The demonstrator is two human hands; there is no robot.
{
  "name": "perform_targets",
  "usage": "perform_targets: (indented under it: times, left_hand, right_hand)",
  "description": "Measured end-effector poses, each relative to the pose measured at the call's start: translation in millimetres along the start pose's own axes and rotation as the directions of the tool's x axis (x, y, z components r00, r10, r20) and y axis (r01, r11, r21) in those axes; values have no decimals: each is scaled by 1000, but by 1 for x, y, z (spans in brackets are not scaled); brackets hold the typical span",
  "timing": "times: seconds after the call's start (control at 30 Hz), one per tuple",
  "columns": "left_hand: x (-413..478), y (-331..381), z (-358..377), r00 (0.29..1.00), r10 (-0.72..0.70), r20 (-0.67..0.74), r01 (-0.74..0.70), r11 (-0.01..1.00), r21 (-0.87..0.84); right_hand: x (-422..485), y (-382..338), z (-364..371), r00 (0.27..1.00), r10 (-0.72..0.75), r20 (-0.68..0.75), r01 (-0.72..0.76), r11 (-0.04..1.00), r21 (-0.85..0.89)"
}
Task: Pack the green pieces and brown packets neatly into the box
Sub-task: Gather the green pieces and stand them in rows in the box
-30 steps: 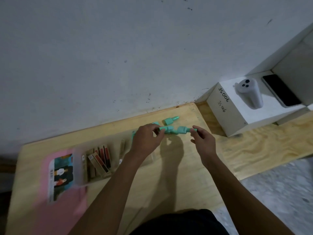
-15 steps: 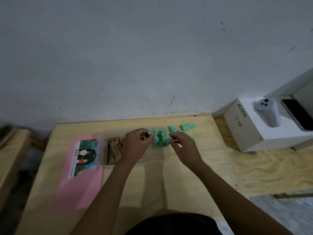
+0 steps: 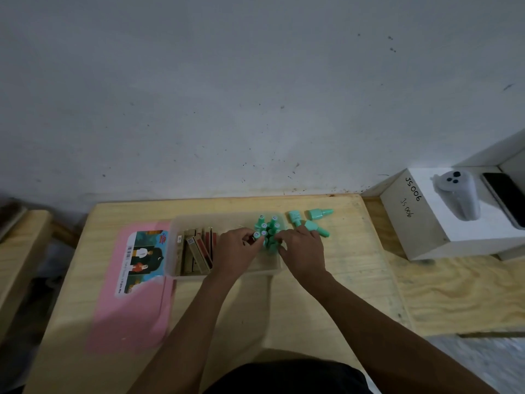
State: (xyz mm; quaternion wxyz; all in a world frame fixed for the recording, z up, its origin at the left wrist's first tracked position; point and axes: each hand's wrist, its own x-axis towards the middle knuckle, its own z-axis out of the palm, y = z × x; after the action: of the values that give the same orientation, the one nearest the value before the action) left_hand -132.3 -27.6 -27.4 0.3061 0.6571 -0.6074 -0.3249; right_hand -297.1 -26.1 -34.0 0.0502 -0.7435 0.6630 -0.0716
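Green pieces [image 3: 267, 231] upright in box [image 3: 174, 251], left hand [image 3: 236, 249], right hand [image 3: 304, 251] pinching them

Two forearms, bare from elbow to wrist, lead to a bare left hand [image 3: 235, 248] and a bare right hand [image 3: 304, 251]. A plain black garment [image 3: 284, 378] covers the person's body at the bottom edge.

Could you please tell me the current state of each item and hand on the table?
Box: open, lid off.
Pink lid: flat beside box.
Brown packets: on edge inside box.
Green cluster: upright inside box.
Three green pieces: lying outside box.
Left hand: pinches cluster piece.
Right hand: grips cluster piece.
Phone: screen dark.
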Motion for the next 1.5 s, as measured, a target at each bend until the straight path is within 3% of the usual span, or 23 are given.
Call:
perform_targets:
  times: [0.23, 0.53, 0.7, 0.8, 0.9, 1.0, 1.13, 1.2, 1.3, 1.37, 1.5]
  left_hand:
    - [-3, 2, 18, 997, -53, 50, 49, 996, 74]
    - [-3, 0, 31, 996, -86, 4, 85, 990, 109]
    - [-6, -2, 32, 998, -54, -33, 58, 991, 117]
    - [-9, 0, 31, 994, 23, -103, -7, 988, 153]
    - [-7, 10, 33, 968, 210, -137, -180, 962, 205]
    - [6, 24, 41, 869, 483, -110, -431, 847, 311]
    - [39, 49, 59, 754, 653, 67, -621, 677, 396]
    - [59, 62, 68, 769, 585, 258, -635, 656, 408]
    - [87, 78, 79, 806, 255, 534, -561, 616, 553]
    - [103, 82, 87, 788, 125, 603, -564, 539, 625]
    - [120, 78, 106, 739, 34, 673, -603, 479, 638]
  right_hand:
    - [-2, 6, 2, 996, -67, -63, 69, 997, 27]
    - [-5, 11, 6, 992, -99, -81, 108, 988, 112]
    - [-8, 26, -4, 977, -104, -185, 130, 982, 140]
    - [-13, 51, -12, 985, 13, -175, 22, 981, 194]
    - [-17, 85, -13, 969, 247, 16, -242, 930, 276]
    - [-20, 115, -9, 898, 367, 241, -425, 866, 264]
    - [-17, 132, -7, 880, 389, 272, -456, 852, 258]
    - [-11, 134, -6, 874, 391, 288, -463, 850, 252]
    - [0, 132, -4, 863, 390, 320, -473, 847, 243]
    - [9, 131, -3, 866, 377, 329, -464, 852, 244]
    - [26, 132, 5, 888, 320, 331, -418, 862, 288]
